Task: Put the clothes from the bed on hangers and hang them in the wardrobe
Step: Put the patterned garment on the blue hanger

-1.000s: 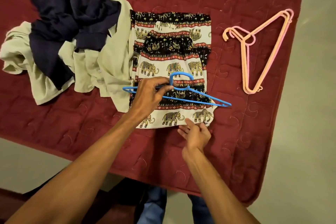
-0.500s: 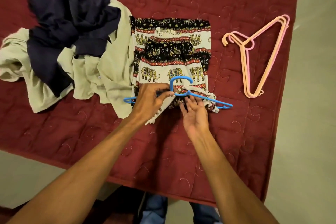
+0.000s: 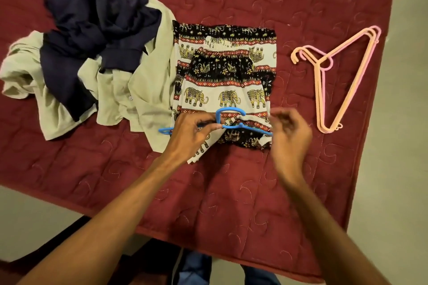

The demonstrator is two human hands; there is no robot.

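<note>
Head view: a thin blue plastic hanger (image 3: pixel 231 125) lies across the near end of the folded elephant-print cloth trousers (image 3: pixel 227 76) on the red quilted bed (image 3: pixel 231 192).
The left hand (image 3: pixel 190 136) pinches the hanger beside its hook. The right hand (image 3: pixel 289 136) is blurred at the hanger's right end, fingers curled; its grip cannot be told. Stacked pink and peach plastic hangers (image 3: pixel 342 81) lie to the right, well apart.
</note>
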